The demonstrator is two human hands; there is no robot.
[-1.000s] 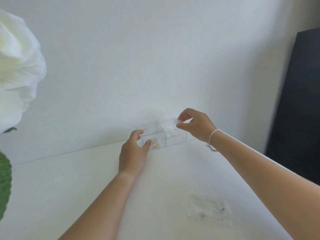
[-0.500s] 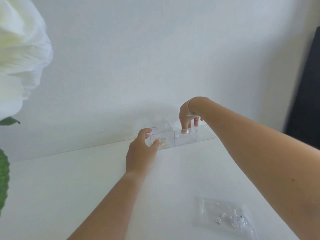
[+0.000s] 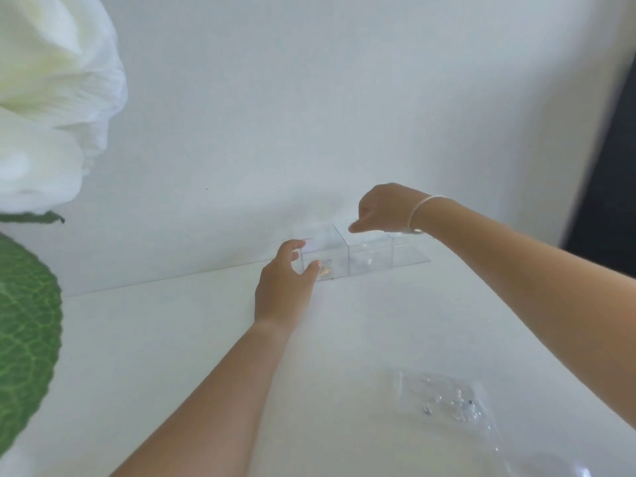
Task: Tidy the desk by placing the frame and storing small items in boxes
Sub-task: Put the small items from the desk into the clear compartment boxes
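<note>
Two small clear boxes stand side by side against the wall at the back of the white desk [image 3: 165, 346]. My left hand [image 3: 284, 287] grips the front left corner of the left clear box [image 3: 332, 259], which has a small golden item [image 3: 325, 270] inside. My right hand [image 3: 382, 210] hovers just above the open right clear box [image 3: 371, 254], its fingers curled together and nothing visible in them. A tiny shiny piece [image 3: 370, 261] lies in that box. A flat clear lid [image 3: 411, 254] lies to its right.
A clear plastic bag [image 3: 447, 404] with several small beads lies near me on the right of the desk. A big white flower [image 3: 44, 98] and a green leaf [image 3: 24, 321] fill the left edge. A dark panel [image 3: 609, 166] stands at the right.
My right hand dipped its fingers into the right box, then rose above it. My left hand stayed on the left box. The view shifted down, showing the bag.
</note>
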